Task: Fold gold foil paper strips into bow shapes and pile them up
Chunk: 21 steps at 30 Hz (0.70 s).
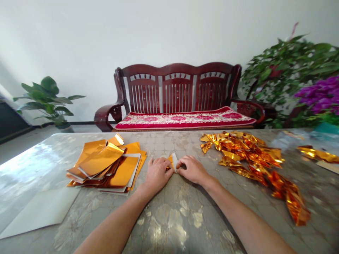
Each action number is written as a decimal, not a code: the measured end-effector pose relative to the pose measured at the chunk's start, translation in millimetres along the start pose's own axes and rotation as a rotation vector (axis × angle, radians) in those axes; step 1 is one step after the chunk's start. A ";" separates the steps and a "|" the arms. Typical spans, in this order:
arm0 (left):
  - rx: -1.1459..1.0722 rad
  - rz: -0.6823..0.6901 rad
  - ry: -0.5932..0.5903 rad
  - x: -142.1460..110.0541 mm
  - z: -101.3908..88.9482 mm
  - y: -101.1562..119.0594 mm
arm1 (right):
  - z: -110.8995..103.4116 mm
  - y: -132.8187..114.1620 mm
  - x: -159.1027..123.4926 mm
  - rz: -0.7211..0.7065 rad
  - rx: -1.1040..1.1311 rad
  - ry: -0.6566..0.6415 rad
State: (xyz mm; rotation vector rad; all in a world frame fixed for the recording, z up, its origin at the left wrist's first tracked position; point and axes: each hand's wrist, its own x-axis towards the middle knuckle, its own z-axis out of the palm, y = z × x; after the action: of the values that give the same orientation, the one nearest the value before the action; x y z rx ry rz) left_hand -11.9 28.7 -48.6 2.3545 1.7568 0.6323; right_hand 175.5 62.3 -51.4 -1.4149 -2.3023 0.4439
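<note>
Between my hands, on the patterned table cover, lies a small piece of gold foil paper (174, 160) with its pale back partly showing. My left hand (159, 173) presses on its left side, fingers curled and thumb against the paper. On the other side, my right hand (191, 169) pinches the paper's right edge between thumb and fingers. Part of the paper is hidden under the left fingers. A loose stack of gold foil sheets (106, 162) sits to the left of my left hand. Folded gold foil pieces (246, 151) lie heaped to the right of my right hand.
A pale sheet (42, 210) lies at the table's left. Clear plastic wrapping (288, 139) and another folded foil piece (317, 154) are at the far right. Beyond the table (169, 218) stand a wooden bench (176, 95), a potted plant (50, 102) and purple flowers (320, 95).
</note>
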 end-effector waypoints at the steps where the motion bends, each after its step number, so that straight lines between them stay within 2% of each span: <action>1: 0.016 0.001 0.003 0.0 0.0 0.8 | 0.1 0.1 0.0 -0.002 -0.001 0.000; 21: 0.062 -0.013 0.033 0.8 4.3 4.7 | 1.1 -0.7 -0.5 -0.008 -0.018 0.002</action>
State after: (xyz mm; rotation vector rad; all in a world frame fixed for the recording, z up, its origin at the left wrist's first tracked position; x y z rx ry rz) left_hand -5.8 28.6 -50.7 2.3843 1.8297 0.6276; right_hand 174.6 61.4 -52.1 -1.4142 -2.3151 0.4202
